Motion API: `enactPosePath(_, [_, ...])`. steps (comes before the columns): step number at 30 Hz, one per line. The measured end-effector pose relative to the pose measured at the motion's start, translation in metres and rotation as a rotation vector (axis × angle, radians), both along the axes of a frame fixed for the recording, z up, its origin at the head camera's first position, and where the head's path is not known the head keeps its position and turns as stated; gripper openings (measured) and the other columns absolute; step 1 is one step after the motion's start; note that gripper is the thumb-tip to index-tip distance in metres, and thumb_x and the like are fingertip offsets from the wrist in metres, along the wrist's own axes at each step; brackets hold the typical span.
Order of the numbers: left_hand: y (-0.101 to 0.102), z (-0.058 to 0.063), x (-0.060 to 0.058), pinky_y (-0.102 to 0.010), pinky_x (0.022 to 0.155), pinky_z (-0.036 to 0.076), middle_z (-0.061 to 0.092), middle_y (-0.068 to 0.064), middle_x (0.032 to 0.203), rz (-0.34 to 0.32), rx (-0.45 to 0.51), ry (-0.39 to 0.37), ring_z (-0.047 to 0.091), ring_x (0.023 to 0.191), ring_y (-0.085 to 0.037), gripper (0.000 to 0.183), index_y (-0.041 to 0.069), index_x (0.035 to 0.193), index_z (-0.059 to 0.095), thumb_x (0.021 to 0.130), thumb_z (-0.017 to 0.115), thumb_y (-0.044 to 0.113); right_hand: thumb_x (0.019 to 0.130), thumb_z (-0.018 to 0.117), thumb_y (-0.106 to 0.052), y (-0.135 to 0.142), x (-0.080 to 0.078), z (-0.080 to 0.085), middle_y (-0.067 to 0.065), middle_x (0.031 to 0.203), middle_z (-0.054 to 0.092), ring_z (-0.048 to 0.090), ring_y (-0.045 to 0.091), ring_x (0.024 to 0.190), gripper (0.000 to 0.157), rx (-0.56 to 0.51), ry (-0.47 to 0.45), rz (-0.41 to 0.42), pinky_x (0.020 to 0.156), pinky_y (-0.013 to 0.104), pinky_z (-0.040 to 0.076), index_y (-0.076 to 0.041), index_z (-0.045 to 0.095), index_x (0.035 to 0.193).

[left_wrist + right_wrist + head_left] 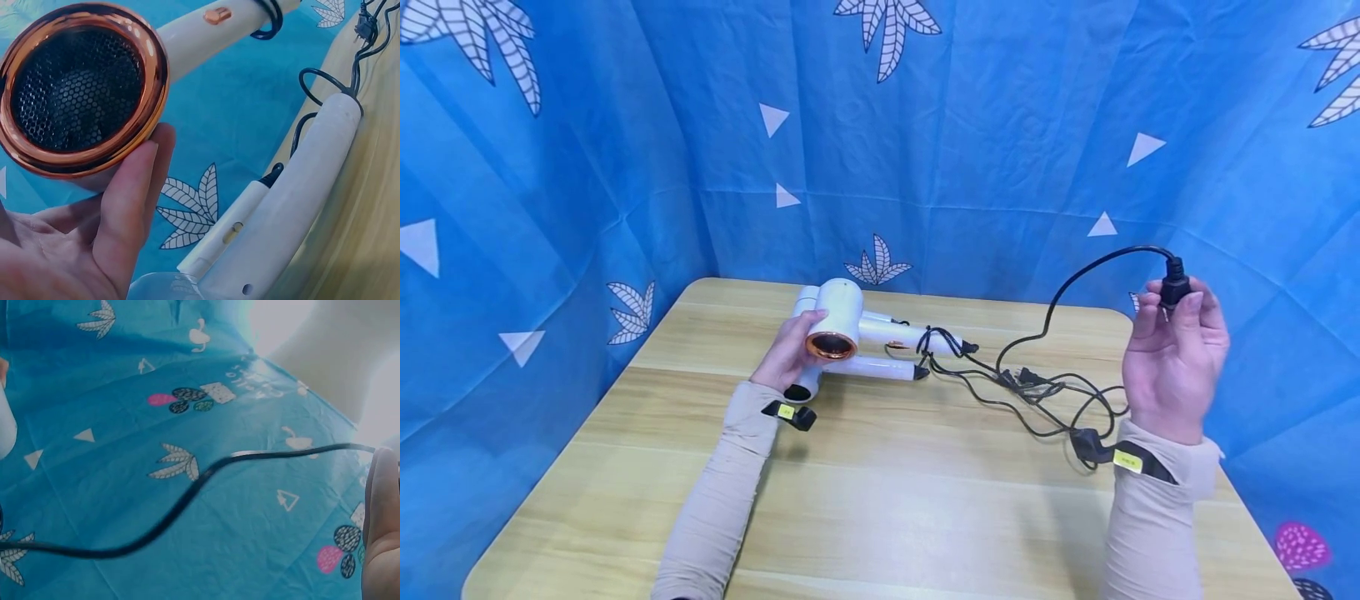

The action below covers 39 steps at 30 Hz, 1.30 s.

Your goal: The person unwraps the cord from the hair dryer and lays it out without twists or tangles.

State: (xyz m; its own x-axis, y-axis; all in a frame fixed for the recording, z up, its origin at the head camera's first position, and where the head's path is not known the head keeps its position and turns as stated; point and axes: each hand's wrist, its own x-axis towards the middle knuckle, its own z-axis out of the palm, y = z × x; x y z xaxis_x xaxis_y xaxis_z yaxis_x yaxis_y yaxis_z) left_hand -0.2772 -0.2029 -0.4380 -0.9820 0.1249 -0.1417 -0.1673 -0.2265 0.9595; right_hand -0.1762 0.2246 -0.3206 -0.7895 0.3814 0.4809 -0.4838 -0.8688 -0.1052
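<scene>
My left hand (pixel 790 346) grips the body of a white hair dryer (pixel 841 304) with a copper-coloured rim round its dark mesh grille (pixel 78 90). The dryer's handle stretches to the right, with a copper-coloured switch (pixel 217 15) on it. Two more white hair dryers lie close by; the handle of one (pixel 874 368) is in front, and another handle (pixel 222 231) shows behind it in the left wrist view. Raised at the right, my right hand (pixel 1176 358) pinches a black plug (pixel 1175 287) between thumb and fingers. From it a black cord (pixel 206 475) curves down leftward.
Several black cords (pixel 1037 400) lie tangled on the wooden table (pixel 865 500), with another plug (pixel 1030 377) among them. Behind the table hangs a blue patterned curtain (pixel 1000 125), which also closes off both sides.
</scene>
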Motion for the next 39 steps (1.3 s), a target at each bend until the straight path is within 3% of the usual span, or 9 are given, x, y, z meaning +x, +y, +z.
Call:
enactPosePath(8, [-0.003, -0.001, -0.001, -0.023, 0.067, 0.062, 0.067, 0.001, 0.100, 0.071, 0.061, -0.033, 0.071, 0.083, -0.011, 0.048, 0.006, 0.133, 0.047, 0.100, 0.058, 0.038, 0.098, 0.057, 0.011, -0.002, 0.003, -0.001, 0.039, 0.092, 0.066, 0.072, 0.042, 0.072, 0.013, 0.059, 0.080, 0.072, 0.063, 0.037, 0.066, 0.020, 0.056, 0.108])
enactPosePath(17, [-0.005, 0.001, -0.002, -0.022, 0.065, 0.062, 0.065, 0.000, 0.108, 0.104, 0.143, -0.062, 0.072, 0.084, -0.010, 0.052, 0.010, 0.140, 0.045, 0.101, 0.059, 0.042, 0.100, 0.052, 0.012, -0.001, 0.001, -0.007, 0.041, 0.091, 0.067, 0.071, 0.040, 0.072, 0.013, 0.139, 0.119, 0.163, 0.059, 0.037, 0.064, 0.021, 0.056, 0.108])
enactPosePath(28, [-0.007, 0.001, -0.001, -0.023, 0.068, 0.065, 0.067, -0.001, 0.110, 0.101, 0.223, -0.085, 0.075, 0.086, -0.012, 0.059, 0.012, 0.146, 0.042, 0.100, 0.061, 0.044, 0.102, 0.049, 0.010, -0.003, -0.007, -0.013, 0.038, 0.091, 0.070, 0.073, 0.035, 0.072, 0.016, 0.287, 0.114, 0.199, 0.062, 0.031, 0.065, 0.021, 0.058, 0.111])
enactPosePath(39, [-0.006, 0.003, 0.000, -0.024, 0.066, 0.064, 0.068, -0.002, 0.109, 0.125, 0.270, -0.084, 0.073, 0.086, -0.013, 0.050, 0.013, 0.138, 0.049, 0.101, 0.060, 0.045, 0.105, 0.044, 0.009, -0.004, -0.015, -0.017, 0.034, 0.092, 0.073, 0.075, 0.033, 0.075, 0.020, 0.363, 0.081, 0.229, 0.065, 0.029, 0.066, 0.017, 0.061, 0.112])
